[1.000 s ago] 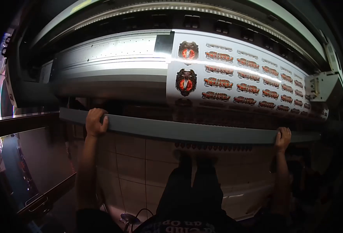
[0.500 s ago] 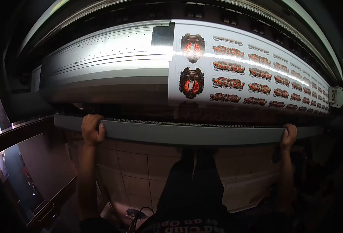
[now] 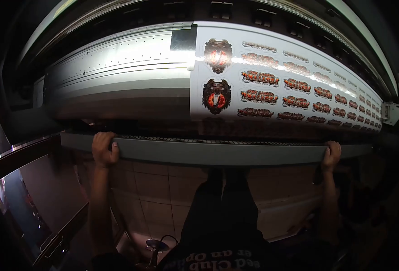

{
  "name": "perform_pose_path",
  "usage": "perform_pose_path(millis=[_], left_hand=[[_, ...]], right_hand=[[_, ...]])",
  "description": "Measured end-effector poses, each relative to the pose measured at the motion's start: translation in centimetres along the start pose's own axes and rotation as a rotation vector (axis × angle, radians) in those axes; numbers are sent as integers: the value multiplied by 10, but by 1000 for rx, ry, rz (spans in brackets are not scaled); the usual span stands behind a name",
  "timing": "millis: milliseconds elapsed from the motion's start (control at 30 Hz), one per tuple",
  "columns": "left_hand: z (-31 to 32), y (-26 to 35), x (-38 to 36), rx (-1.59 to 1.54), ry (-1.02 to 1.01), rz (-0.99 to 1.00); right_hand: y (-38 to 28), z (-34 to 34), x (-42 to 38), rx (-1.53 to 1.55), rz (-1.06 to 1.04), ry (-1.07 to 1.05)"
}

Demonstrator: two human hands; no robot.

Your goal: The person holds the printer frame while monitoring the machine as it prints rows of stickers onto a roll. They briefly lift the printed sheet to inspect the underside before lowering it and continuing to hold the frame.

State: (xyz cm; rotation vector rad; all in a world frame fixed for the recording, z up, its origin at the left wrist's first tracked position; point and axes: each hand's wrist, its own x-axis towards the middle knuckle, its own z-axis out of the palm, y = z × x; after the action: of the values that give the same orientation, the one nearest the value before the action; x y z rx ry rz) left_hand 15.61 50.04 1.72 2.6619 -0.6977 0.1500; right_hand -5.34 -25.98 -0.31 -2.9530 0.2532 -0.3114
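Note:
A long grey bar (image 3: 217, 153), with a strip of dark mesh along its top, runs across the front of a wide-format printer. My left hand (image 3: 104, 149) is wrapped over the bar near its left end, thumb on the front face. Toward the right end, my right hand (image 3: 331, 154) grips the same bar, its fingers curled over the top edge. Beyond the bar, a white sheet of printed stickers (image 3: 294, 67) curves down over the printer's bed. Neither hand touches the sheet.
A bare metal platen (image 3: 122, 54) with small holes lies left of the sheet. A dark square plate (image 3: 183, 40) sits by the sheet's left edge. Below are a tiled floor (image 3: 152, 185), my legs, and a round-topped metal object (image 3: 157, 245).
The whole view has shifted slightly to the left and up. Both hands keep the same hold on the bar, and the printed sheet shows no clear movement of its own.

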Motion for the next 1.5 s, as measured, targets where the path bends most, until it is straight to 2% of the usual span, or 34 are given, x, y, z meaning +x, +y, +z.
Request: perform_pose_path(millis=[233, 300, 467, 833, 1133, 1200, 1267, 1300, 1333, 1500], left_hand=[[0, -6, -6, 49, -33, -11], [4, -13, -11, 67, -11, 1], [5, -17, -14, 58, -42, -51], [0, -4, -9, 58, -37, -70], [5, -13, -14, 77, -5, -66], [10, -23, -18, 71, -58, -87], [22, -39, -27, 169, 143, 35], [13, -27, -25, 120, 35, -89], [10, -26, -23, 124, -42, -131], [10, -24, -21, 170, -19, -103]], right_hand=[[0, -3, 2, -14, -19, 1], [14, 5, -4, -28, -58, 68], [1, -3, 1, -20, -8, -27], [-10, -1, 1, -44, 47, 0], [-4, 4, -2, -53, 30, 64], [-2, 5, -2, -57, 2, 87], [-7, 2, 0, -68, -9, 95], [-6, 3, 1, -66, -17, 94], [-5, 3, 0, -65, -20, 96], [-8, 4, -2, -16, 10, 145]])
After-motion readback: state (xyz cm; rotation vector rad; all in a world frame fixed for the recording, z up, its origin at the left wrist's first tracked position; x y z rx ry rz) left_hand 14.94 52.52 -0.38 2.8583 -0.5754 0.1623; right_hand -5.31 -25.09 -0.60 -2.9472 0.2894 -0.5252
